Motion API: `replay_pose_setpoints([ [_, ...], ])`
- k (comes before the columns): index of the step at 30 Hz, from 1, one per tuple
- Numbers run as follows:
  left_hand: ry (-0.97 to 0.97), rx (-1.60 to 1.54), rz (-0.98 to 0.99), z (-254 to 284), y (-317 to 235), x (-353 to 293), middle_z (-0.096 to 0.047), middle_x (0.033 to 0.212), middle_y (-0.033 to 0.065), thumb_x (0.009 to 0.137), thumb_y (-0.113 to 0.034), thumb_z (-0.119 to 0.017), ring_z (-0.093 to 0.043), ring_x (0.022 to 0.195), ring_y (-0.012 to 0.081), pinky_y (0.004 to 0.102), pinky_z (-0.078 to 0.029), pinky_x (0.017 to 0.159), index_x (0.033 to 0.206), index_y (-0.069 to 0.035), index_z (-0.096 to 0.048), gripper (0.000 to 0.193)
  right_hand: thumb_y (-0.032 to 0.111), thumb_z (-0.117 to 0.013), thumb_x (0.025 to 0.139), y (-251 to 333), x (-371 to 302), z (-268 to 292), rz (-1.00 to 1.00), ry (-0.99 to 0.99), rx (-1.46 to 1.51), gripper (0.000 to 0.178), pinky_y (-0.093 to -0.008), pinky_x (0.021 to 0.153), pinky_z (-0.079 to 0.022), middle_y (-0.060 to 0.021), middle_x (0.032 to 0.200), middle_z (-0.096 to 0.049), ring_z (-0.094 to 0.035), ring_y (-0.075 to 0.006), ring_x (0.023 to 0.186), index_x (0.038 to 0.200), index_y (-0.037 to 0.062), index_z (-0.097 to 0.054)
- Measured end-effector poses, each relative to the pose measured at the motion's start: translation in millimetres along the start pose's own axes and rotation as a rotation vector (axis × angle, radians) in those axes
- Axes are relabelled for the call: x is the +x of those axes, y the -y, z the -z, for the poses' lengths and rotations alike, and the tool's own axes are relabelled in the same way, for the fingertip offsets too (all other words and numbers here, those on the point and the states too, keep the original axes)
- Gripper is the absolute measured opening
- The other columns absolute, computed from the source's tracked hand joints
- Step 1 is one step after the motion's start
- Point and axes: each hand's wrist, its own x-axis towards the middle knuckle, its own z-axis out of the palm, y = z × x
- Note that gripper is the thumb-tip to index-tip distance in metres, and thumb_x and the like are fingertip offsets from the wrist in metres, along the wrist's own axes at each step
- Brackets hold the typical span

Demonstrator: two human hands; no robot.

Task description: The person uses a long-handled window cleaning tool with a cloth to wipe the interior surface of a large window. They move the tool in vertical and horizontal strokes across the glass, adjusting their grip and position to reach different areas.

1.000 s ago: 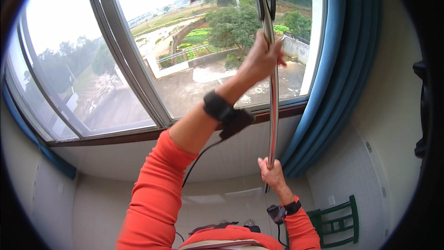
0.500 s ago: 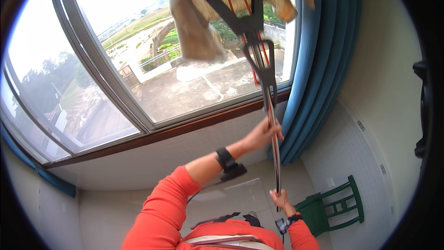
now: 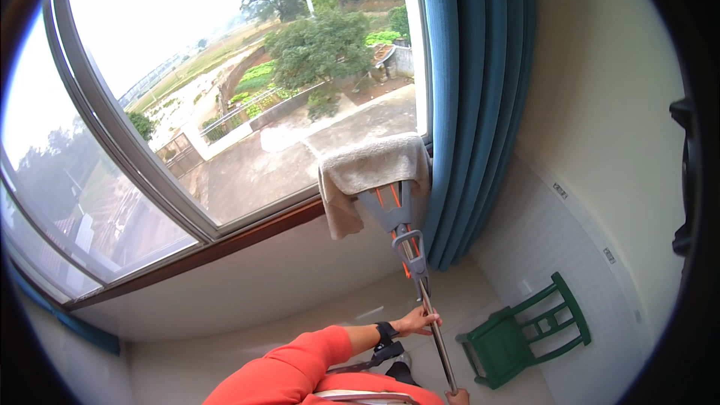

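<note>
I hold a squeeze mop by its metal pole [image 3: 442,349], which slants up and away from me. My left hand [image 3: 420,321] is closed round the pole below the grey mop head frame [image 3: 391,214]. Lower down, my right hand [image 3: 457,397] grips near the pole's end, partly cut off by the picture's lower edge. A beige cloth [image 3: 371,165] drapes over the mop head and hides it. The cloth lies at the lower right corner of the window [image 3: 262,127], over the sill, with one flap hanging down on the left.
Blue curtains [image 3: 476,105] hang right beside the cloth. A green chair [image 3: 499,349] stands on the tiled floor to my right, near the wall [image 3: 585,255]. The brown sill [image 3: 255,234] runs leftward below the sliding panes. Trees and a paved yard show outside.
The mop with its cloth has come down from high in front of the window to the sill. Both hands have moved lower, still on the pole.
</note>
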Motion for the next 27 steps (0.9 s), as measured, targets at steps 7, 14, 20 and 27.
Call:
replay_pose_setpoints([
  [7,-0.118,0.037,-0.099,-23.8,-29.0,-7.5,-0.062,0.102,0.0014,0.099,-0.028,-0.052,-0.057,0.101,0.0141,0.0382,-0.053,0.085,0.104,-0.011,-0.051,0.018,0.028,-0.062,0.082,11.0,-0.5,13.5,0.083,-0.124,0.019,0.031,-0.0484,0.060,-0.044,-0.0265,0.070,-0.060,-0.061,-0.0382,0.063,0.077,-0.0027,-0.061],
  [14,-0.246,0.246,-0.380,-28.2,-134.4,-34.7,-0.062,0.090,0.0037,0.098,-0.022,-0.053,-0.058,0.085,0.0102,0.0271,-0.049,0.068,0.100,-0.007,-0.049,0.015,0.037,-0.072,0.079,94.2,58.7,25.3,0.059,-0.059,-0.002,0.045,-0.0396,0.055,-0.047,-0.0173,0.055,-0.057,-0.059,-0.0245,0.052,0.065,-0.0040,-0.059],
  [20,-0.220,0.211,-1.022,-20.3,-271.3,-78.5,-0.060,0.111,0.0104,0.098,-0.024,-0.055,-0.057,0.099,0.0146,0.0315,-0.048,0.086,0.129,-0.001,-0.037,0.042,0.031,-0.068,0.085,297.6,123.2,70.2,0.365,-0.094,0.197,0.041,-0.0420,0.051,-0.040,-0.0181,0.054,-0.051,-0.050,-0.0223,0.049,0.064,-0.0019,-0.056],
  [27,-0.362,0.097,-1.068,-33.0,-297.9,-118.0,-0.044,0.139,0.0221,0.096,-0.043,-0.056,-0.049,0.123,0.0252,0.0377,-0.042,0.102,0.149,0.001,-0.017,0.079,0.020,-0.062,0.090,516.8,137.4,160.6,0.558,0.009,0.410,0.038,-0.0333,0.045,-0.033,-0.0022,0.048,-0.044,-0.038,-0.0123,0.045,0.058,0.0029,-0.049],
])
